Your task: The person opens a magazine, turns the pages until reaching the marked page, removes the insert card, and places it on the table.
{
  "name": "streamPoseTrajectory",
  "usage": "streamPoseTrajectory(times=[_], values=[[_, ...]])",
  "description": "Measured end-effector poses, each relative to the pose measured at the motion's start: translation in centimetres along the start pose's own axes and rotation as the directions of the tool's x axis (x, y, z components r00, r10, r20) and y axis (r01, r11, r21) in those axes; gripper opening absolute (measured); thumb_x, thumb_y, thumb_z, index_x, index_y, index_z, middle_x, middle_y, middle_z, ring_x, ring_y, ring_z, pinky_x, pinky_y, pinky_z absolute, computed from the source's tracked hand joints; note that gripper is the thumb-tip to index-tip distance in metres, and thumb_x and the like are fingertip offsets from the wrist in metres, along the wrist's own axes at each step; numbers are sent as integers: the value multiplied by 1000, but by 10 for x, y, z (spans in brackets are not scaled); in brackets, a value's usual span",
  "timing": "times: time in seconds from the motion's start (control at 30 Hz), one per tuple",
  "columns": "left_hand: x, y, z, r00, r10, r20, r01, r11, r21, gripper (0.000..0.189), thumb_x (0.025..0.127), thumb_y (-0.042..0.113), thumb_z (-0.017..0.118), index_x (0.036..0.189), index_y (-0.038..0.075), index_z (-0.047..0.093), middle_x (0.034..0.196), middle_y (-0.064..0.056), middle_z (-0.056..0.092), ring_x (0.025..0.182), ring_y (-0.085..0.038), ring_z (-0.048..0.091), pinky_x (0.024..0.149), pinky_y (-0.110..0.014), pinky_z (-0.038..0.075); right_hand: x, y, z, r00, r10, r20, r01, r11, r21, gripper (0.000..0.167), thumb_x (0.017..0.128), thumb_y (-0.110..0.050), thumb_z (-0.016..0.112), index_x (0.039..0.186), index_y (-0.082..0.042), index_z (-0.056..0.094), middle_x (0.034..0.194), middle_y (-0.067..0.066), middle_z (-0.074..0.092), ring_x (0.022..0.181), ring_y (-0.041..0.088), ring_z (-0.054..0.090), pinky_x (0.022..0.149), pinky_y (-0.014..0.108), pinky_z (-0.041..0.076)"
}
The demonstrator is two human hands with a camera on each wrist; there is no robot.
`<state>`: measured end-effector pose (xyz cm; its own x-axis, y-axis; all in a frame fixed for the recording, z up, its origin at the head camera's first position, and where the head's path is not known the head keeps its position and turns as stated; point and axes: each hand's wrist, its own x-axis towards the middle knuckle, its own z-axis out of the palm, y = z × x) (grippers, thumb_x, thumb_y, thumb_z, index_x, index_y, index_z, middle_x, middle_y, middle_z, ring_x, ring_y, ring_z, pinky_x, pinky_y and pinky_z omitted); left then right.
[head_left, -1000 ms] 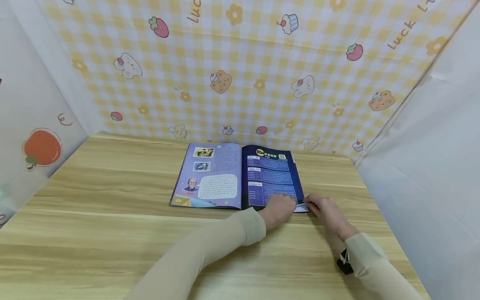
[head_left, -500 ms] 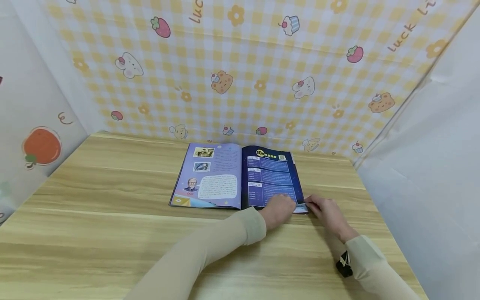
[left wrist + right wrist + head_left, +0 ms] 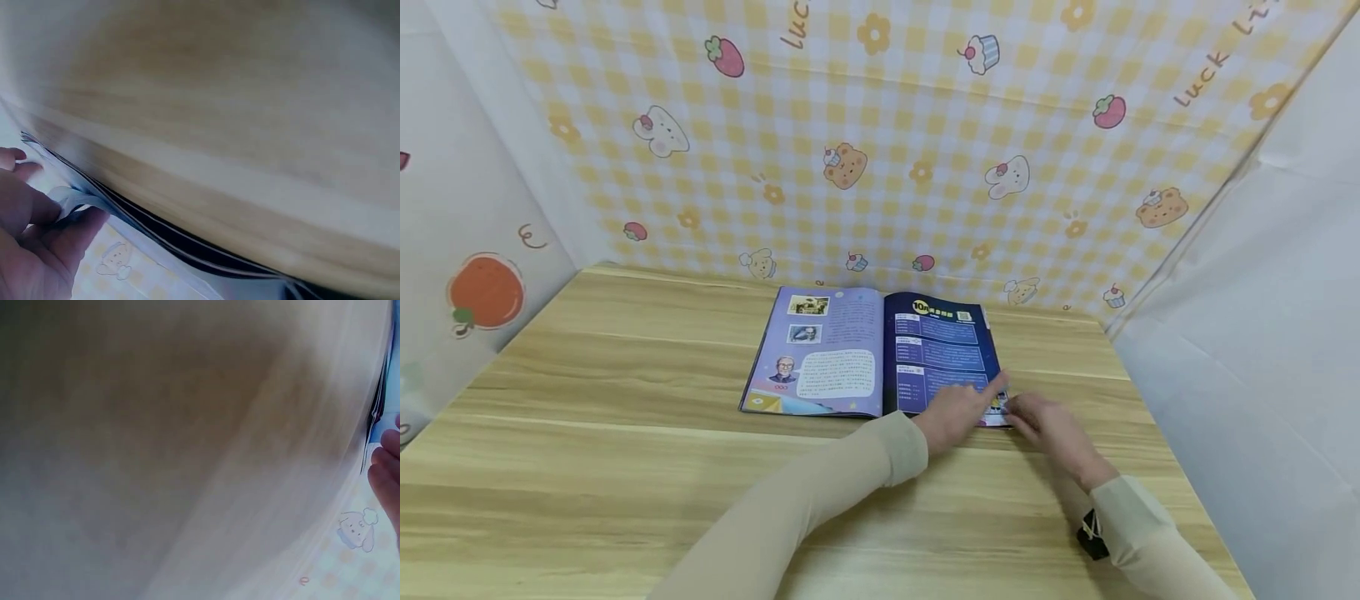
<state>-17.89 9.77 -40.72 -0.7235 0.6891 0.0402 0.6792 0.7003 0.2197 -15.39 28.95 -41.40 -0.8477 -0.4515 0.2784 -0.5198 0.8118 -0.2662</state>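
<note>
An open magazine (image 3: 838, 333) lies on the wooden table, with a purple left page and a dark blue right page (image 3: 936, 354). My left hand (image 3: 953, 414) is at the lower right corner of the dark page. In the left wrist view, my left thumb and finger pinch a curled page (image 3: 76, 199). Beside that corner, just to the right, is my right hand (image 3: 1056, 429); its fingertips are close to the lifted edge. Only some right fingers (image 3: 386, 465) show in the right wrist view, fairly straight, alongside the magazine's edge. A brighter page shows under the corner.
The wooden table (image 3: 625, 475) runs up to a yellow checked cloth wall (image 3: 917, 125) behind the magazine. White walls (image 3: 1270, 333) stand at both sides. A small black object (image 3: 1092, 535) sits at the right sleeve's cuff.
My left hand's finger has moved up and right along the page edge, lifting the corner. More of the page beneath shows. The right fingers have loosened from the corner.
</note>
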Motion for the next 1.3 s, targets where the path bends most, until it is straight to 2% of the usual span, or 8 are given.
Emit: streamPoseTrajectory(times=[0.17, 0.33, 0.5, 0.6, 0.73, 0.93, 1.1, 1.3], values=[[0, -4, 3, 1000, 0, -29, -1, 1000, -13, 60, 100, 10, 40, 151, 32, 16, 139, -26, 43, 96, -32, 67, 79, -36, 56, 0, -2, 1, 984, -55, 170, 57, 998, -6, 38, 87, -11, 65, 123, -1, 60, 127, 22, 57, 110, 40, 59, 89, 49, 49], [0, -3, 3, 1000, -28, 6, 26, 974, 224, 44, 99, 12, 44, 142, 22, 43, 142, -15, 45, 106, -24, 64, 78, -31, 56, 0, -4, 0, 979, -54, 194, 54, 999, 4, 35, 88, -10, 65, 122, 0, 62, 128, 22, 56, 110, 40, 58, 90, 48, 49], [-2, -8, 4, 993, -108, 56, 78, 916, 393, 40, 102, 22, 40, 140, 16, 46, 155, -9, 24, 140, -26, 30, 103, -35, 42, 2, -2, 1, 981, -73, 178, 71, 997, 16, 34, 87, -8, 64, 120, 1, 62, 126, 22, 57, 110, 40, 58, 90, 48, 48], [-5, -13, 3, 992, -111, 57, 72, 884, 462, 45, 102, 36, 36, 139, 15, 47, 158, -7, 14, 145, -27, 12, 114, -42, 26, 2, 0, 1, 981, -96, 169, 95, 995, 12, 33, 87, -7, 65, 118, 3, 63, 125, 23, 58, 109, 40, 59, 90, 48, 49], [-9, -16, 3, 987, -130, 97, 73, 888, 453, 61, 99, 51, 29, 143, 10, 40, 155, -8, 24, 143, -25, 20, 116, -44, 19, 3, 0, 2, 981, -104, 162, 105, 995, 5, 33, 86, -7, 66, 117, 2, 64, 123, 23, 59, 108, 39, 60, 89, 47, 49], [-18, -21, -4, 973, -159, 168, 76, 905, 419, 59, 101, 47, 29, 152, 18, 19, 149, -13, 36, 136, -27, 36, 113, -45, 26, 3, -2, 2, 980, -100, 174, 99, 995, 13, 33, 87, -8, 65, 118, 2, 63, 125, 22, 58, 108, 39, 60, 89, 47, 49], [-30, -33, -11, 965, -202, 169, 126, 918, 376, 59, 100, 49, 29, 149, 16, 28, 154, -8, 26, 142, -26, 25, 114, -45, 23, 1, -1, -1, 981, -88, 173, 86, 996, 22, 32, 87, -6, 65, 118, 2, 63, 125, 23, 58, 110, 40, 58, 90, 48, 48], [-47, -48, -20, 957, -254, 142, 188, 912, 364, 64, 98, 51, 35, 144, 6, 37, 148, -10, 38, 136, -27, 35, 113, -44, 26, 0, -2, -2, 979, -83, 184, 80, 997, 22, 33, 88, -7, 64, 120, 1, 62, 126, 22, 57, 112, 40, 57, 91, 48, 47]])
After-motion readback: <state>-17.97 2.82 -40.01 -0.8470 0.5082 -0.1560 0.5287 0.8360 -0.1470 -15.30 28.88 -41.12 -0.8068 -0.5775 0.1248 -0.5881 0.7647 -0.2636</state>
